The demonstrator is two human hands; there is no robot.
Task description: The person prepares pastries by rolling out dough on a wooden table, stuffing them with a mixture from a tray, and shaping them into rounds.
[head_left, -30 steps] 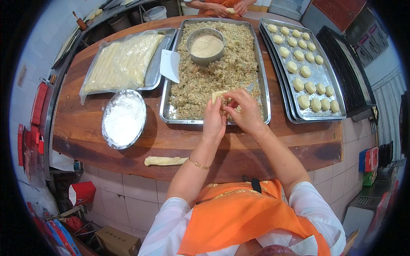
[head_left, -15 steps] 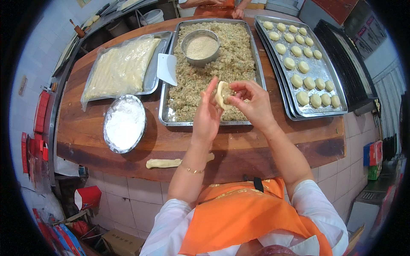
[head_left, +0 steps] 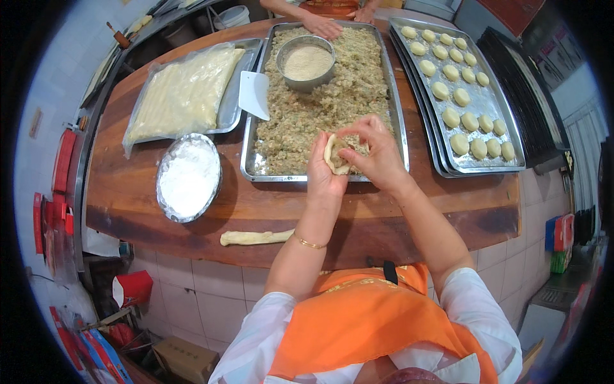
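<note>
My left hand (head_left: 323,173) cups a pale piece of dough (head_left: 336,161) shaped into an open ring with some filling inside. My right hand (head_left: 377,153) pinches the same dough, thumb in its hollow. Both are over the near part of a big tray of crumbly filling (head_left: 275,150), which holds a steel ring of crumbs (head_left: 306,64) and, at its left side, a white scraper (head_left: 252,96). A foil bowl of white powder (head_left: 187,178) stands to the left, and a strip of dough (head_left: 252,237) lies on the wooden table's near edge.
On the table (head_left: 115,198) sit a tray of bagged dough (head_left: 179,89) at left and stacked trays (head_left: 512,162) with several dough rounds at right, beside dark racks (head_left: 518,89). Across the table, a person's hands (head_left: 321,24) reach to the filling tray. A red container (head_left: 131,288) is below at left.
The dough in my hands has become a more open ring, its hollow visible. Across the table, the other person's left-side hand has moved forward over the filling tray.
</note>
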